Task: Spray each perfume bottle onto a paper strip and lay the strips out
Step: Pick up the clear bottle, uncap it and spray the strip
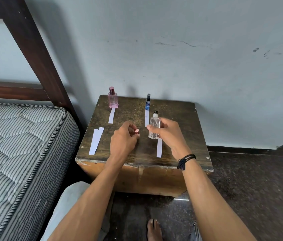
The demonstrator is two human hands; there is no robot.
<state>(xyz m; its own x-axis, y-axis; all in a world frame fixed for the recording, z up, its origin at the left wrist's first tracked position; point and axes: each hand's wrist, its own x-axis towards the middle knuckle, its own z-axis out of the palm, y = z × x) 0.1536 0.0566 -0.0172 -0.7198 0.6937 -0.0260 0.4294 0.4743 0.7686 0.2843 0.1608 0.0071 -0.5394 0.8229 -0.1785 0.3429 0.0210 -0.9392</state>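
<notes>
Near the middle of the dark wooden table [180, 117], a small pink metallic cap [136, 131] is being pinched by the left hand [122, 139]. Just to its right, an upright clear rectangular glass bottle [154, 127] is being gripped by the right hand [169, 134], nozzle uppermost, at the far end of a white paper strip [159, 148] lying front-to-back.

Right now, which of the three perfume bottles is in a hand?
The clear bottle, gripped by the right hand; the pink bottle and slim blue bottle stand untouched behind.
</notes>
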